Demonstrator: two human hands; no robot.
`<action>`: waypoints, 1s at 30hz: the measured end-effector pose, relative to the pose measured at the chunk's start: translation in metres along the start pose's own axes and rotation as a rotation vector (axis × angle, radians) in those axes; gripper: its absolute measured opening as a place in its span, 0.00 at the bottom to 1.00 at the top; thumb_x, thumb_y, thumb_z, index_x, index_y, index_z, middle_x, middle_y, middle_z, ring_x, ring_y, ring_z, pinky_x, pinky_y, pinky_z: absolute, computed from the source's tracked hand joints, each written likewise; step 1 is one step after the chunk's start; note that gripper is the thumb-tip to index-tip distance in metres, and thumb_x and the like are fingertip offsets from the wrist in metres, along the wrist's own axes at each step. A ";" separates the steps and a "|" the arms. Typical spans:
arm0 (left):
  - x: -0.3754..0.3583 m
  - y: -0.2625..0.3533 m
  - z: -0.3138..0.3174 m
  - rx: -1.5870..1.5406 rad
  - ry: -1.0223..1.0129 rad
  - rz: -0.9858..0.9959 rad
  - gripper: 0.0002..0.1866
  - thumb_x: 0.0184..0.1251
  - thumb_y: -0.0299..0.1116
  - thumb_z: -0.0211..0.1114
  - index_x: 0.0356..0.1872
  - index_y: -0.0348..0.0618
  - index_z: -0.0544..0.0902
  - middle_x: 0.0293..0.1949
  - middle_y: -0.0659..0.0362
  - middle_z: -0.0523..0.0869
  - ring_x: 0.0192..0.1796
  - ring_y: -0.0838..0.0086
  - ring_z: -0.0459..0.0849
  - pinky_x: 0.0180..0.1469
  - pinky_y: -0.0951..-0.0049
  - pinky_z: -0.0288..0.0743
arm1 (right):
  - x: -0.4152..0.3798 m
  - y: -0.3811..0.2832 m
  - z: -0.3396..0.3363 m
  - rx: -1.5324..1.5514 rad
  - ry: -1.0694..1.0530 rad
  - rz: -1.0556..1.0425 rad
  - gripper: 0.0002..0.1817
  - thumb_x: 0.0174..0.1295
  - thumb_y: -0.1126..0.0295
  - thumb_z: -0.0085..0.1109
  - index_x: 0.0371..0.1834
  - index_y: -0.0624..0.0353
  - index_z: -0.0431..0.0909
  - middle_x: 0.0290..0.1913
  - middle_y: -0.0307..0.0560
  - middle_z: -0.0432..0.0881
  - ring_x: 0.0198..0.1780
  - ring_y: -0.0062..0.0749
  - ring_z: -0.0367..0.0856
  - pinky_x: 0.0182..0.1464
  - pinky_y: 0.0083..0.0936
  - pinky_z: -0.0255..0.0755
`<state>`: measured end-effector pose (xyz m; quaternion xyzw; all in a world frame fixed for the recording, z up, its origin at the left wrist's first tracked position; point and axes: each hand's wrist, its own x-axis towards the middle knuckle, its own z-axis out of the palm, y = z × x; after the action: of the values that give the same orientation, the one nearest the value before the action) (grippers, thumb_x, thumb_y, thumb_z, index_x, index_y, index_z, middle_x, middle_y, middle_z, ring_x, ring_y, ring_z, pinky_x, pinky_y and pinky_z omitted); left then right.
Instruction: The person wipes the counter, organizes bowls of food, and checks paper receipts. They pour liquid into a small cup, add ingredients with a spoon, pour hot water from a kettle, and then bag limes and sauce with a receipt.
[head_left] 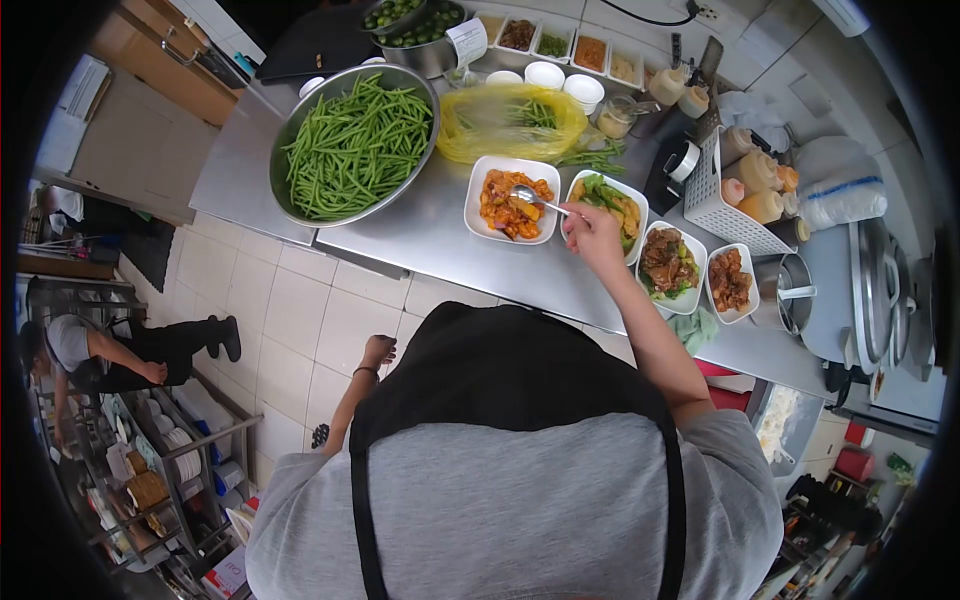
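My right hand (592, 238) is closed on the handle of a metal spoon (548, 205). The spoon's head rests in orange-red sauced food (508, 215), inside a white square bowl (472, 203). Just right of it, partly behind my right hand, stands a second white bowl (641, 212) with green leaves and yellowish pieces. Farther right are a bowl of browned meat on greens (668, 265) and a smaller bowl of brown glazed pieces (731, 280). My left hand (378, 351) hangs beside my black apron, away from the counter, its fingers curled with nothing visible in them.
On the steel counter (385, 240) stand a large bowl of green beans (355, 145), a yellow plastic bag (465, 135) and a white basket (715, 205) near sauce bottles. A green cloth (695, 327) lies at the front edge. Another person (150, 350) works by a shelf rack at left.
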<state>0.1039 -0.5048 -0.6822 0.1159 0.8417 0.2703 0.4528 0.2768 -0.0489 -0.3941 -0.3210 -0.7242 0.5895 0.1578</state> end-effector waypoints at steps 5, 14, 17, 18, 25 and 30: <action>-0.018 0.014 -0.002 -0.083 0.027 -0.143 0.11 0.56 0.34 0.58 0.34 0.36 0.79 0.24 0.57 0.80 0.22 0.72 0.80 0.21 0.74 0.74 | 0.003 -0.001 -0.017 0.032 0.152 -0.114 0.13 0.55 0.82 0.44 0.42 0.64 0.76 0.26 0.44 0.76 0.18 0.22 0.73 0.20 0.19 0.68; -0.016 0.037 -0.007 -0.221 0.123 -0.179 0.11 0.55 0.35 0.58 0.33 0.37 0.78 0.23 0.57 0.80 0.22 0.72 0.79 0.21 0.74 0.74 | 0.026 -0.011 -0.023 -0.260 0.239 -0.322 0.14 0.53 0.83 0.45 0.42 0.66 0.76 0.28 0.52 0.77 0.25 0.30 0.78 0.28 0.23 0.71; -0.018 0.020 -0.002 -0.147 0.108 0.044 0.10 0.55 0.34 0.57 0.31 0.37 0.78 0.23 0.57 0.80 0.22 0.72 0.79 0.21 0.74 0.73 | 0.068 -0.019 -0.038 -0.040 0.276 -0.173 0.12 0.59 0.78 0.43 0.44 0.67 0.74 0.27 0.49 0.78 0.22 0.22 0.76 0.23 0.18 0.69; -0.018 0.016 0.000 -0.105 0.099 0.033 0.10 0.55 0.34 0.57 0.31 0.38 0.78 0.22 0.57 0.79 0.22 0.72 0.79 0.20 0.74 0.73 | 0.086 -0.020 -0.042 -0.005 0.320 -0.183 0.13 0.56 0.79 0.46 0.44 0.68 0.74 0.28 0.52 0.79 0.22 0.26 0.77 0.25 0.20 0.71; -0.016 -0.046 0.028 0.680 0.279 0.389 0.11 0.51 0.38 0.55 0.22 0.44 0.81 0.27 0.52 0.82 0.33 0.58 0.81 0.33 0.60 0.73 | 0.237 -0.040 -0.060 -1.017 0.616 -0.368 0.08 0.50 0.76 0.48 0.30 0.64 0.78 0.34 0.58 0.80 0.35 0.46 0.80 0.36 0.35 0.75; -0.050 -0.069 0.042 0.819 0.150 0.204 0.12 0.44 0.42 0.61 0.28 0.48 0.83 0.33 0.53 0.83 0.37 0.59 0.82 0.39 0.64 0.75 | 0.294 -0.048 -0.052 -1.272 0.266 -0.259 0.11 0.54 0.72 0.46 0.32 0.61 0.80 0.37 0.56 0.80 0.39 0.42 0.80 0.41 0.33 0.75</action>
<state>0.1699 -0.5693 -0.7042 0.3490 0.8942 -0.0353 0.2780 0.0768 0.1769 -0.3792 -0.3321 -0.9382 -0.0214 0.0953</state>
